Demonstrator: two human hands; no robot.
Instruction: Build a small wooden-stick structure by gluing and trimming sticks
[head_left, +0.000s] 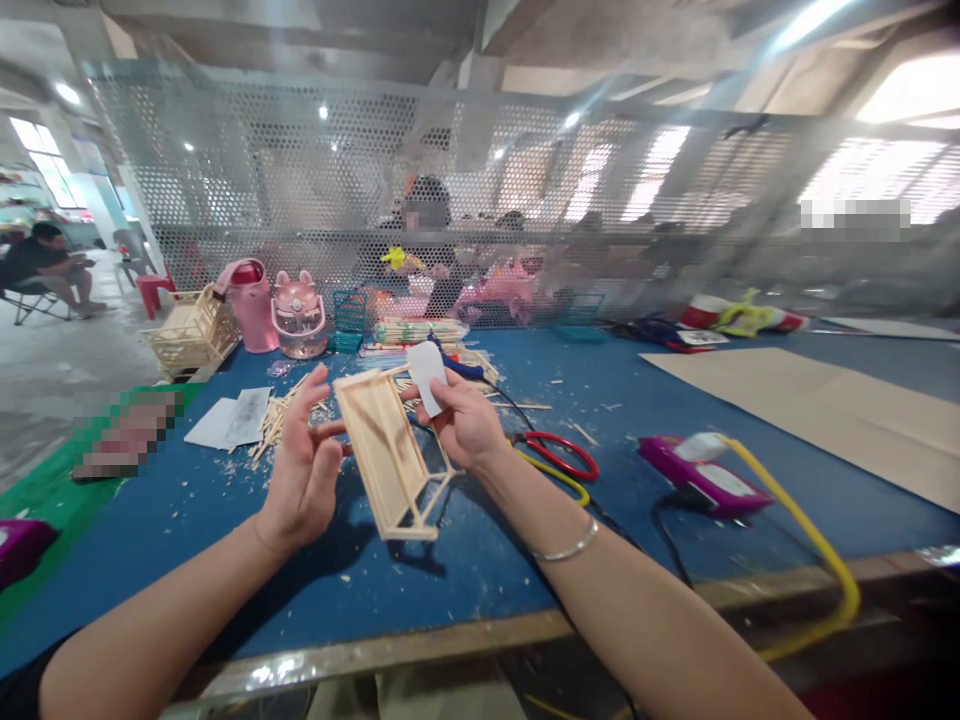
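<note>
A small wooden frame model (386, 450) made of thin sticks, with a planked panel, is held tilted above the table. My right hand (469, 420) grips its far right side and pinches a small white piece of paper (427, 375) under the thumb. Some right-hand fingers are hidden behind the paper and model. My left hand (306, 470) is at the model's left edge, fingers stretched and apart; a fingertip or two reach the edge, and whether they press on it I cannot tell.
Loose sticks (281, 415) and paper sheets (232, 417) lie left on the blue table (480, 575). Red-handled scissors (562, 455) and a purple device with a yellow cable (705, 478) are right. Behind stand a pink bottle (250, 308), another stick model (193, 335) and a perforated screen (300, 190).
</note>
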